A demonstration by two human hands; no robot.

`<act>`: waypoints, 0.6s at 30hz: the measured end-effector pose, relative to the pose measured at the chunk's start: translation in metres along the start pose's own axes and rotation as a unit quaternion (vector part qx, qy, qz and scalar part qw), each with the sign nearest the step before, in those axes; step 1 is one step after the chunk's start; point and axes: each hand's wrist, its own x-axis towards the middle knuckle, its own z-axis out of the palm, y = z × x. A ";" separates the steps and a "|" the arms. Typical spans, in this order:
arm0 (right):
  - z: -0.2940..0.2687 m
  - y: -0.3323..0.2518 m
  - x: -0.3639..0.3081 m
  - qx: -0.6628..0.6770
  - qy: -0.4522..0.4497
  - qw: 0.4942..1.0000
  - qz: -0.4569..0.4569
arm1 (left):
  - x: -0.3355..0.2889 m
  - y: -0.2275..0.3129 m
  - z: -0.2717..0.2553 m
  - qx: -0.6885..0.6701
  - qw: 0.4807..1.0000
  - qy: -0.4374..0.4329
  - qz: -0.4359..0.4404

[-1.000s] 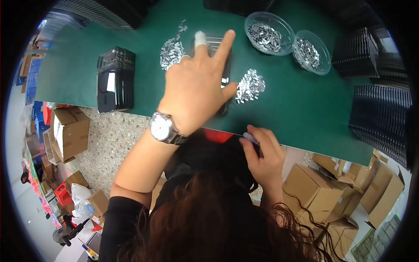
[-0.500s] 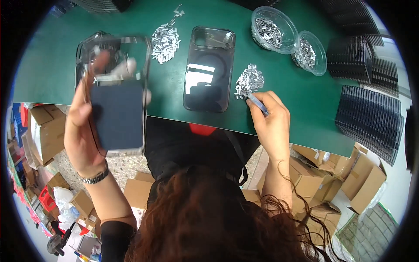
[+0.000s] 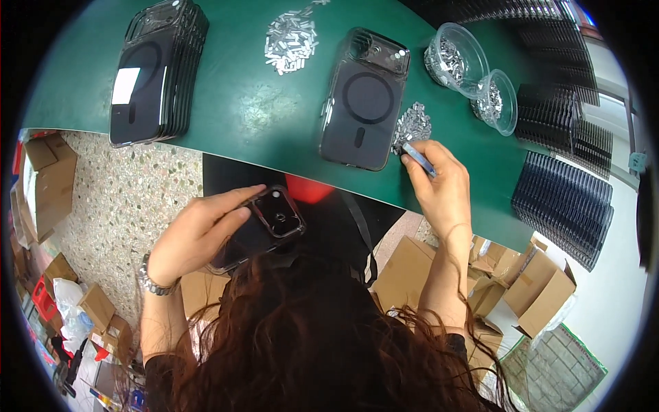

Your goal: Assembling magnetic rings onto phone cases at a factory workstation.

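My left hand [image 3: 202, 233] lies with fingers stretched out over a dark phone case [image 3: 281, 216] on my lap; its camera frame pokes out past the fingertips. Between thumb and fingers, my right hand [image 3: 443, 182] pinches a slim blue-grey tool [image 3: 419, 159], whose kind I cannot make out. The tool's end is at the edge of a small pile of silvery metal pieces [image 3: 414, 123]. Left of that pile, a smoky see-through phone case [image 3: 364, 103] with a dark ring lies on the green table [image 3: 226, 147].
A stack of phone cases [image 3: 147, 82] stands at the table's left. Another pile of silvery pieces [image 3: 292, 42] lies farther back. Two clear tubs [image 3: 473, 82] hold more pieces at the back right. Dark stacked cases [image 3: 559, 206] line the right side; cardboard boxes [image 3: 539, 295] are below.
My left hand has come down from over the table's left side to my lap, with the case now lying there. My right hand still grips the tool by the pile. The view has shifted.
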 end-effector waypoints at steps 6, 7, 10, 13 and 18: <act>0.004 -0.004 0.000 -0.008 -0.009 1.000 0.023 | 0.014 -0.010 0.022 0.073 0.993 0.008 0.094; 0.006 -0.005 -0.001 -0.012 0.001 1.000 0.017 | 0.016 -0.008 0.024 0.075 0.993 0.006 0.094; 0.010 -0.002 -0.002 -0.008 0.014 1.000 0.006 | 0.021 -0.005 0.030 0.065 0.995 -0.008 0.077; 0.012 0.000 -0.006 0.032 0.023 0.999 0.005 | 0.026 0.001 0.037 0.085 0.991 0.010 0.106; 0.002 -0.016 -0.047 0.134 -0.016 0.989 -0.067 | 0.041 0.006 0.053 0.064 0.993 -0.009 0.096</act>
